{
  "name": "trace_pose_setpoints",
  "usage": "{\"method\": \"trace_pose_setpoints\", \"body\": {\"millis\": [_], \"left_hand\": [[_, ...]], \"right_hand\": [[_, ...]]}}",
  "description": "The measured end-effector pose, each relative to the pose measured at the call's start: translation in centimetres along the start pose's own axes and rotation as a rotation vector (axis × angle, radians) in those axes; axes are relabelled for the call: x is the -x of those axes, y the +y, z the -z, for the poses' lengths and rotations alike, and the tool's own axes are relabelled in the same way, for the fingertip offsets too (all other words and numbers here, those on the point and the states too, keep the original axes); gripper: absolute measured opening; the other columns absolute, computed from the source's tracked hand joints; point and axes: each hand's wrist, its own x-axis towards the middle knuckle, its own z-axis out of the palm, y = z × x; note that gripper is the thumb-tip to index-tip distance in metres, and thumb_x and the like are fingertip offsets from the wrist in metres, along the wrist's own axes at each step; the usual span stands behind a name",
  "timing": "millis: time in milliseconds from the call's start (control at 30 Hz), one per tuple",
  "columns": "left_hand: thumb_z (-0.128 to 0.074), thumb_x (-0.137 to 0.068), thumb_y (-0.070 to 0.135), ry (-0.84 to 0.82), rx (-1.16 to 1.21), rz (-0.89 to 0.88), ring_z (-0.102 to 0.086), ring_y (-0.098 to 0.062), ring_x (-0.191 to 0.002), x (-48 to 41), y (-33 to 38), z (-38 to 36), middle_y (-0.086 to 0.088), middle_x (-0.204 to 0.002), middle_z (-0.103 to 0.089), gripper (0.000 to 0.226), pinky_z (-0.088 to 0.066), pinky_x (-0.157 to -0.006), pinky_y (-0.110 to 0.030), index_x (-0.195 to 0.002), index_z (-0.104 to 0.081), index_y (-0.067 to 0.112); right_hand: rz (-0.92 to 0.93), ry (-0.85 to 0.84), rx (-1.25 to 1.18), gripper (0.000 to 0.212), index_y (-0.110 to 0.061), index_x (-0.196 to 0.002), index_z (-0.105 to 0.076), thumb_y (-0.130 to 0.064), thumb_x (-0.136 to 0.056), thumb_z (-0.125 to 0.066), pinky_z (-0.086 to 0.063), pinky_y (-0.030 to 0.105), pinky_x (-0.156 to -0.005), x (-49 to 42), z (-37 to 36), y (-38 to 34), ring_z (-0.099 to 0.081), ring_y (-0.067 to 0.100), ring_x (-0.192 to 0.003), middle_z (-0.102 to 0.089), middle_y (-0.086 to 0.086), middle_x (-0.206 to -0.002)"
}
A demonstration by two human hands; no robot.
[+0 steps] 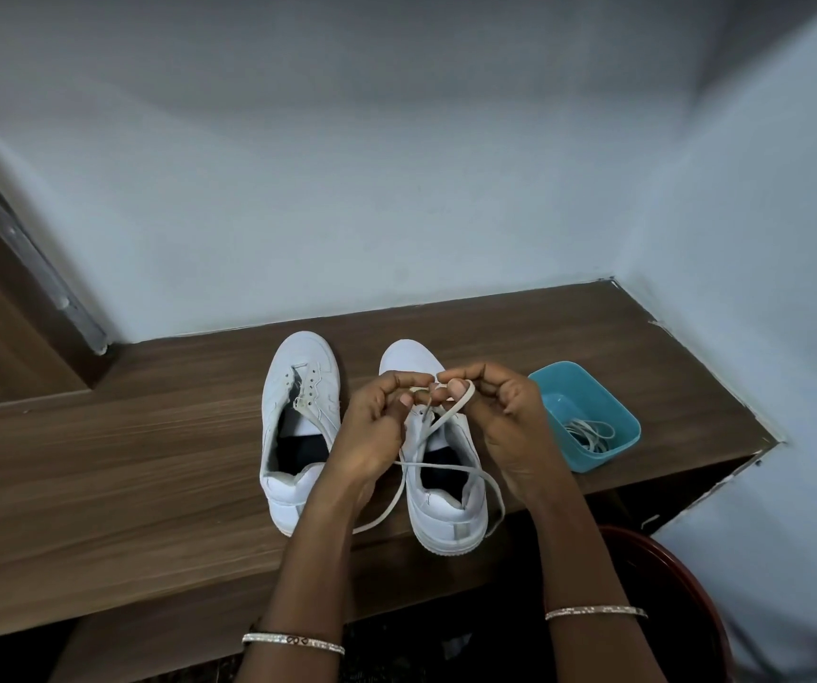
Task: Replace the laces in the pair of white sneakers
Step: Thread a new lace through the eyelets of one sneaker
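Observation:
Two white sneakers stand side by side on a brown wooden table [101,465], toes pointing away from me. The left sneaker [298,426] has bare eyelets and no lace. Over the tongue of the right sneaker [446,505] my left hand [377,426] and my right hand [500,411] both pinch a white lace [446,468] between thumb and fingers. The lace loops over my right thumb, and its loose ends trail across the shoe's opening and down past the heel. My hands hide the right sneaker's eyelets.
A teal plastic tub [608,411] holding another coiled white lace [589,432] sits just right of the shoes. Pale walls close the table at the back and right. A dark red chair edge [677,584] shows at the lower right, below the table's front edge.

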Motion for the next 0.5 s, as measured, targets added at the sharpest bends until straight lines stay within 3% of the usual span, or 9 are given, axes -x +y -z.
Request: {"method": "trace_pose_setpoints", "body": {"millis": [100, 233, 300, 400, 500], "left_hand": [[-0.041, -0.101, -0.003, -0.048, -0.084, -0.02, -0.07, -0.009, -0.099, 0.1, 0.2, -0.1, 0.001, -0.1, -0.076, 0.031, -0.051, -0.084, -0.019, -0.11, -0.066, 0.014], [-0.05, -0.097, -0.004, -0.053, -0.114, -0.019, -0.07, -0.019, -0.102, -0.1, 0.2, 0.0, -0.005, -0.1, -0.076, 0.026, -0.051, -0.097, -0.038, -0.104, -0.066, 0.015], [-0.056, -0.094, -0.002, -0.019, -0.111, -0.049, -0.07, -0.023, -0.098, 0.0, 0.4, 0.0, -0.009, -0.096, -0.076, 0.018, -0.052, -0.095, -0.041, -0.1, -0.067, 0.012], [-0.071, -0.088, 0.011, 0.021, -0.203, -0.133, -0.071, -0.023, -0.087, 0.3, 0.4, -0.1, -0.006, -0.085, -0.075, 0.006, -0.055, -0.087, -0.044, -0.091, -0.069, 0.015], [-0.078, -0.082, 0.014, 0.046, -0.363, -0.236, -0.071, -0.007, -0.084, 0.2, 0.2, -0.2, 0.011, -0.084, -0.075, 0.012, -0.056, -0.083, -0.04, -0.086, -0.075, 0.024]], "right_hand": [[0.013, 0.057, 0.055, 0.014, 0.014, -0.104, -0.061, 0.006, -0.094, -0.056, -0.058, 0.025, -0.069, -0.3, -0.1, 0.5, -0.074, 0.017, -0.074, -0.074, 0.01, -0.08], [0.037, 0.117, 0.227, 0.01, -0.002, -0.102, -0.068, -0.004, -0.096, -0.06, -0.059, 0.034, -0.079, -0.8, 0.3, 1.7, -0.073, 0.023, -0.085, -0.075, 0.011, -0.09], [0.018, 0.14, 0.252, 0.008, -0.004, -0.1, -0.067, -0.005, -0.097, -0.06, -0.058, 0.032, -0.077, -0.9, 0.3, 2.0, -0.073, 0.021, -0.084, -0.075, 0.01, -0.088], [-0.012, 0.143, 0.334, 0.005, -0.01, -0.097, -0.067, -0.012, -0.097, -0.062, -0.059, 0.046, -0.085, -1.0, 0.3, 2.6, -0.073, 0.022, -0.091, -0.075, 0.007, -0.092], [-0.018, 0.159, 0.379, 0.006, -0.013, -0.096, -0.067, -0.016, -0.097, -0.062, -0.058, 0.051, -0.085, -1.2, 0.2, 3.1, -0.073, 0.021, -0.09, -0.075, 0.004, -0.092]]}}
